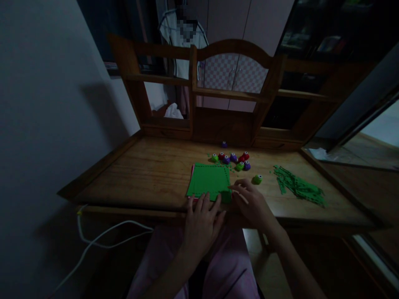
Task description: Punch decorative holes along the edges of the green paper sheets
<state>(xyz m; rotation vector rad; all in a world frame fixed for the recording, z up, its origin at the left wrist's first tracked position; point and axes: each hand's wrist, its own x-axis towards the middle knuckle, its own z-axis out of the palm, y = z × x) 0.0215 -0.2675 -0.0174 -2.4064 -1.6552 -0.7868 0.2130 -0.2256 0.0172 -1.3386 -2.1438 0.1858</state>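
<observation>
Seated at a wooden table (137, 166), in dim light, with both bare hands at a green sheet (210, 178). Lying flat near the table's front edge, just beyond the lap, and marked with a row of small dark spots along the far edge. Poking out beneath, on the left, a thin pink edge (192, 171).

Resting the left hand (201, 222) over the near edge of the green sheet, palm down, fingertips on the paper — grip loose, fingers spread apart. Bringing the right hand (252, 203) to the right edge, thumb and fingers bent and close together; impossible to tell whether clamped on the paper or merely touching.

Just beyond the sheet, a cluster of small red, purple and green pieces (233, 158) with white spots, amid scattered green bits. Near the right hand, apart from that cluster, one green piece (257, 179). Farther right, a heap of green strips (297, 187) — loosely piled.
</observation>
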